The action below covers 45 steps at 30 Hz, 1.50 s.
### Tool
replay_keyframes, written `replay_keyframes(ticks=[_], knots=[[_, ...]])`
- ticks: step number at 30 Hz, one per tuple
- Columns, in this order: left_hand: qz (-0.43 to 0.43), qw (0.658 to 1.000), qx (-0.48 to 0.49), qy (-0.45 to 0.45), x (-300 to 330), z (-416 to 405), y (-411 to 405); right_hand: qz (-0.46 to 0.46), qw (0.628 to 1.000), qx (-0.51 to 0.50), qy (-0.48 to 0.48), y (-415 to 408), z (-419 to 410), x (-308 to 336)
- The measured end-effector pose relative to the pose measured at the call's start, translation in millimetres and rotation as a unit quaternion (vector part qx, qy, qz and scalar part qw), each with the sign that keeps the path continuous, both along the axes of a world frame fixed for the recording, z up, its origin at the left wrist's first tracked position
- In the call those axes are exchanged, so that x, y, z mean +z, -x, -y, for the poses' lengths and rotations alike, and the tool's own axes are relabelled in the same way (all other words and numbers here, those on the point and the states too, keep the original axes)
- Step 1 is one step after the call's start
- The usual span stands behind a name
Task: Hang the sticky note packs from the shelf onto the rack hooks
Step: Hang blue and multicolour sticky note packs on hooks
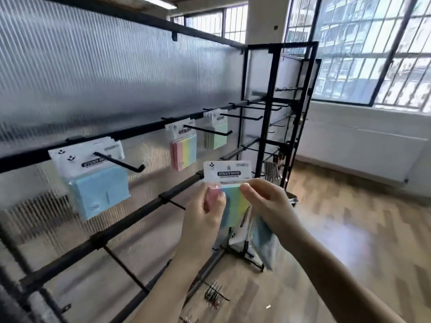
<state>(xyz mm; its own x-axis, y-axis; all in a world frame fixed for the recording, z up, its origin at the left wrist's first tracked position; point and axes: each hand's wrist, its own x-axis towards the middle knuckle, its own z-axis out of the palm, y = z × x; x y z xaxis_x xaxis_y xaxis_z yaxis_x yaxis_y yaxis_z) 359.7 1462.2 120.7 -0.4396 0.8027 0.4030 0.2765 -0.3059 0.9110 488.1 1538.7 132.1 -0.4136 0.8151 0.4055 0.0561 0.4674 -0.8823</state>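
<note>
1. pack in hand (227, 192): multicolour sticky note pack, pink, blue, green and yellow bands, held upright in front of the rack (140, 129), its white header card uppermost, probably so the hang hole could meet a hook.
2. left hand (205, 215): thumb and fingers pinched the pink left edge of the pack.
3. right hand (268, 206): fingertips pinched the pack's upper right corner; lower fingers also gripped spare packs (258, 236), at least one blue, that hung below, likely stock kept ready.
4. blue packs (98, 183): several hung on the near hook (121, 163) of the upper bar, pushed back against the bar.
5. multicolour pack, hung (183, 149): on the second hook (207, 130); judged the matching place for the pack in hand, sorted by colour.
6. green pack (215, 132): on the third hook, further along.
7. lower bar hooks (126, 269): bare.
8. loose hooks (213, 293): small pile on the wooden floor.
9. shelf: not in view.
</note>
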Motion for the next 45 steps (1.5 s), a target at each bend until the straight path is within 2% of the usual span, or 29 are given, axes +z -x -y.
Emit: replay_keyframes(ticks=[4, 8, 13, 17, 22, 31, 34, 37, 40, 45], knots=[[-0.048, 0.999, -0.014, 0.004, 10.1, -18.0, 6.4, -0.05, 0.998, 0.004, -0.034, 5.9, -20.2, 11.7], [-0.041, 0.999, -0.017, 0.001, 19.7, -33.1, 8.1, -0.087, 0.994, 0.031, -0.064, 12.2, -47.6, 26.0], [-0.004, 0.999, 0.052, -0.016, 35.7, -63.3, 11.5, -0.116, 0.989, 0.073, -0.063, 18.7, -80.0, 37.5], [-0.026, 0.988, 0.142, -0.048, 44.4, -86.0, 11.3, -0.112, 0.986, 0.113, -0.048, 24.4, -105.6, 39.2], [-0.011, 0.974, 0.214, -0.079, 44.7, -104.9, 6.6, -0.113, 0.977, 0.182, -0.022, 36.2, -138.2, 39.2], [-0.067, 0.95, 0.284, -0.113, 48.8, -112.9, -6.3, -0.105, 0.94, 0.323, -0.003, 49.3, -167.0, 46.2], [-0.083, 0.932, 0.332, -0.121, 46.3, -117.4, -9.0, -0.082, 0.938, 0.336, -0.022, 57.7, -175.3, 43.0], [-0.129, 0.891, 0.423, -0.106, 39.7, -122.6, -3.6, -0.049, 0.936, 0.344, -0.047, 69.0, -183.4, 39.6], [-0.133, 0.861, 0.486, -0.066, 35.3, -127.3, 9.7, -0.028, 0.932, 0.357, -0.051, 83.9, -192.3, 38.1], [-0.143, 0.813, 0.564, -0.034, 35.1, -134.5, 26.5, 0.008, 0.952, 0.303, -0.039, 115.7, -208.9, 23.9]])
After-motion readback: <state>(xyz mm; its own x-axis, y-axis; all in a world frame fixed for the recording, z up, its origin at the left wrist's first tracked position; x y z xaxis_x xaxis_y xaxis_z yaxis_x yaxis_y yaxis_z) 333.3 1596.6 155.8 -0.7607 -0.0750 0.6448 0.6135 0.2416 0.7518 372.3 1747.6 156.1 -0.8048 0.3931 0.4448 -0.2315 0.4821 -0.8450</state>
